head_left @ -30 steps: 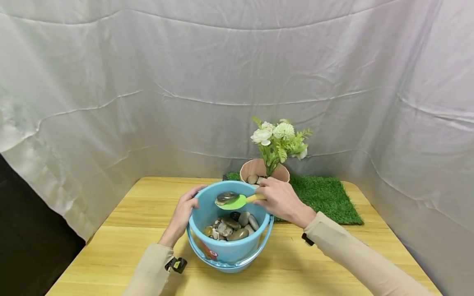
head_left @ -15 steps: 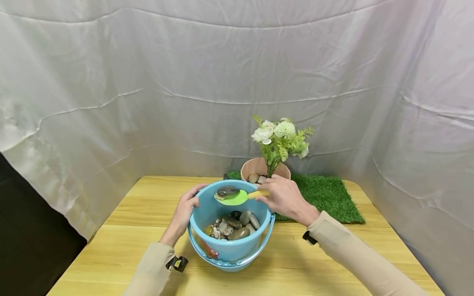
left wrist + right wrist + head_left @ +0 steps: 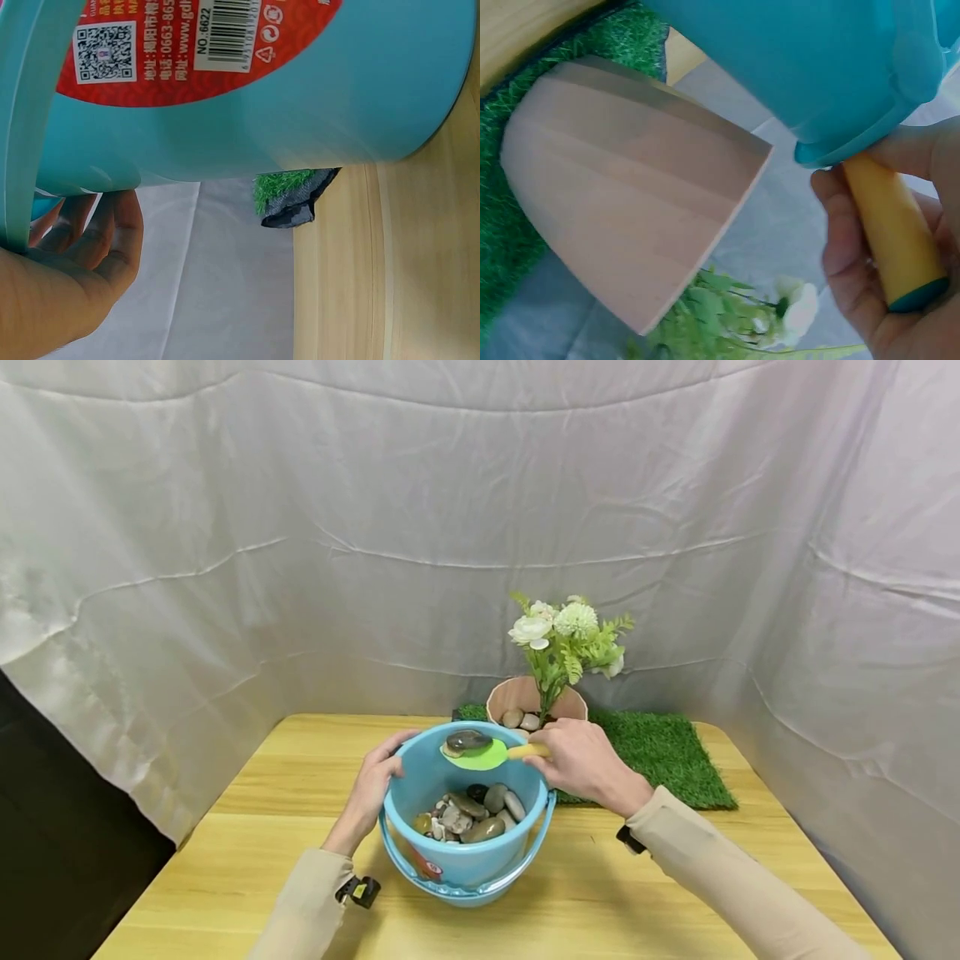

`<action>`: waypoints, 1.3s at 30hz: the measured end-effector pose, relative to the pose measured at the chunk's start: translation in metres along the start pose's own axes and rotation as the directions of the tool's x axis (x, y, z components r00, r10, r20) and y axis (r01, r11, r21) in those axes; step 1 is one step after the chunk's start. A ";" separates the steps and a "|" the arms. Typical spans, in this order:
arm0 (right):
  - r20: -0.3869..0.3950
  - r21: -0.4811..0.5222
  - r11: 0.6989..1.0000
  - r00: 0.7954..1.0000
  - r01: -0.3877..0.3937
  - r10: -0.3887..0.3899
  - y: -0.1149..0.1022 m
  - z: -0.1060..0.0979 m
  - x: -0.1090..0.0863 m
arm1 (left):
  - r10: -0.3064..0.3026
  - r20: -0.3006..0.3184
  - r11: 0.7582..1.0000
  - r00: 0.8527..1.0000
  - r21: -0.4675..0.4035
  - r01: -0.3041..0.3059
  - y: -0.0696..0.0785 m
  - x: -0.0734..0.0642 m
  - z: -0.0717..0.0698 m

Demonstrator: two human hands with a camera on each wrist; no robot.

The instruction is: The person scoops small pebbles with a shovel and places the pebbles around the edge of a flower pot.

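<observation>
At the lower centre of the head view, the blue bucket (image 3: 476, 862) stands on the wooden table (image 3: 247, 843), with a heap of mixed stones (image 3: 483, 831) in its bottom. At its left rim, the left hand (image 3: 372, 785) has its fingers curled round the edge, pinching the wall. Right of centre, the right hand (image 3: 588, 762) wraps its fingers round the yellow handle of the green scoop (image 3: 491, 757), whose blade, over the bucket's opening, bears at least 1 dark stone (image 3: 468, 740). Beyond, on the grass mat (image 3: 660, 760), the pinkish pot (image 3: 637, 172) holds white flowers (image 3: 576, 620) and at least 2 pale stones (image 3: 513, 718); grey cloth (image 3: 375, 485) fills the background.
</observation>
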State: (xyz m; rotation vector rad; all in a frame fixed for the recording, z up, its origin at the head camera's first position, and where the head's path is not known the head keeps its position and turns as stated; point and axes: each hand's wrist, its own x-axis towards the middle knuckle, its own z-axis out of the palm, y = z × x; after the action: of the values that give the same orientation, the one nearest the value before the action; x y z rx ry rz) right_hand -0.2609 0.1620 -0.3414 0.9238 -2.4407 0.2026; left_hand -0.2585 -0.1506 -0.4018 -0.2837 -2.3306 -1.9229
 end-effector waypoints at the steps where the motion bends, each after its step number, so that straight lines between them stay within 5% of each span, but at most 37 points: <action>1: 0.004 0.014 1.000 1.000 -0.011 0.011 0.000 0.000 0.000 | 0.000 0.000 1.000 1.000 0.002 0.000 0.000 0.000 0.000; 9: -0.004 0.112 0.992 0.999 -0.053 0.054 0.001 0.003 -0.002 | -0.001 -0.007 1.000 1.000 0.005 0.001 0.001 -0.002 -0.002; 39: -0.037 0.153 0.987 0.998 -0.049 0.056 0.022 -0.016 -0.014 | -0.001 0.014 1.000 1.000 0.000 0.001 0.001 0.001 -0.001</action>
State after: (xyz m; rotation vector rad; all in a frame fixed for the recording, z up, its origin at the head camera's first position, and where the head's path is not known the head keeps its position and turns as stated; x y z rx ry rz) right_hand -0.2600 0.1920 -0.3345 0.9104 -2.4391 0.4281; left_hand -0.2594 -0.1513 -0.4007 -0.2973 -2.3394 -1.9278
